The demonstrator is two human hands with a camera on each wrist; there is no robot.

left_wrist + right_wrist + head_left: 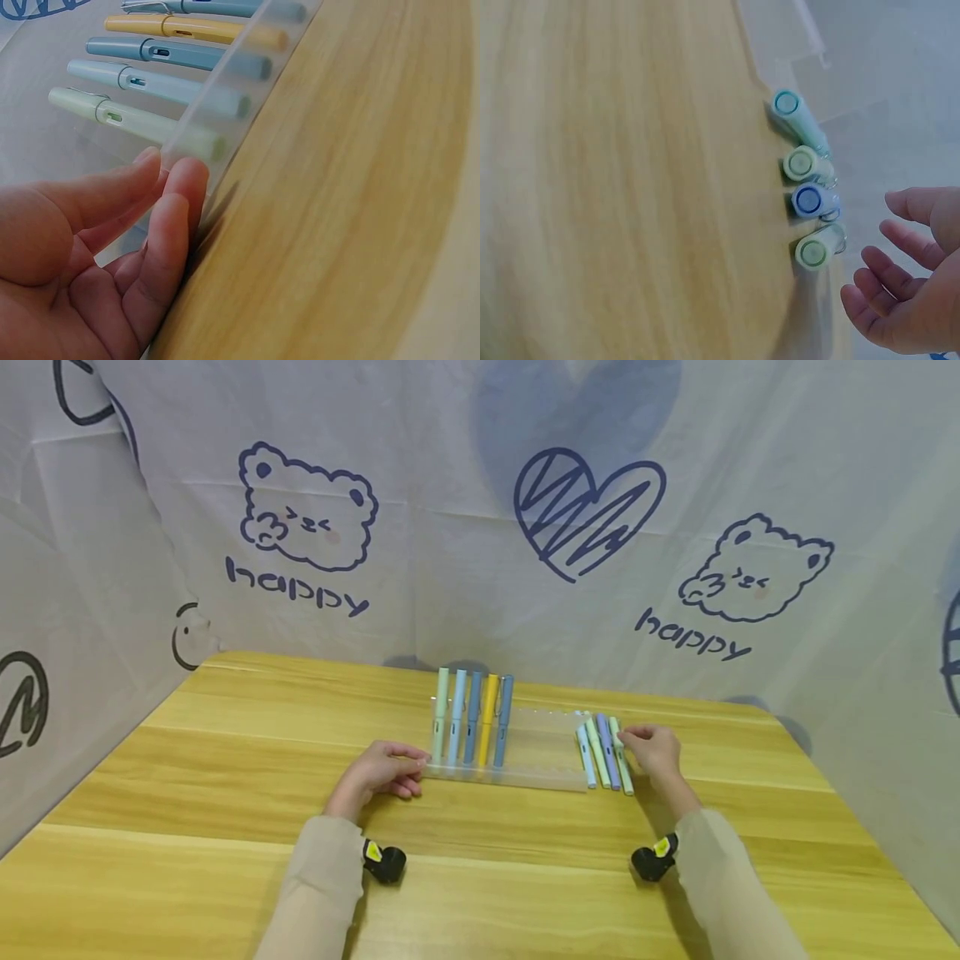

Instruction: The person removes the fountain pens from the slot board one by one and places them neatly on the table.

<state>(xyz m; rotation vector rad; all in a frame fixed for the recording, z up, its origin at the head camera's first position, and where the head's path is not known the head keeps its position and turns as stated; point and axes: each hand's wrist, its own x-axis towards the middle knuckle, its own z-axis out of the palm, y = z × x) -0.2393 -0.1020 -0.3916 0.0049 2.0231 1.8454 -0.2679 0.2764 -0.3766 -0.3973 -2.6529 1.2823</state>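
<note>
With 12 o'clock pointing away from the person, the clear rack sits on the surface. At its 8 o'clock corner, the left hand pinches the edge between thumb and forefinger. Toward its 9 o'clock end lie, running toward 3 o'clock, a green pen, a pale blue pen, a blue pen, a yellow pen and a clipped blue pen. At its 3 o'clock end lie four loose pens: pale blue, green, purple, green. The right hand hovers just beside them at 3 o'clock, thumb and fingers apart.
</note>
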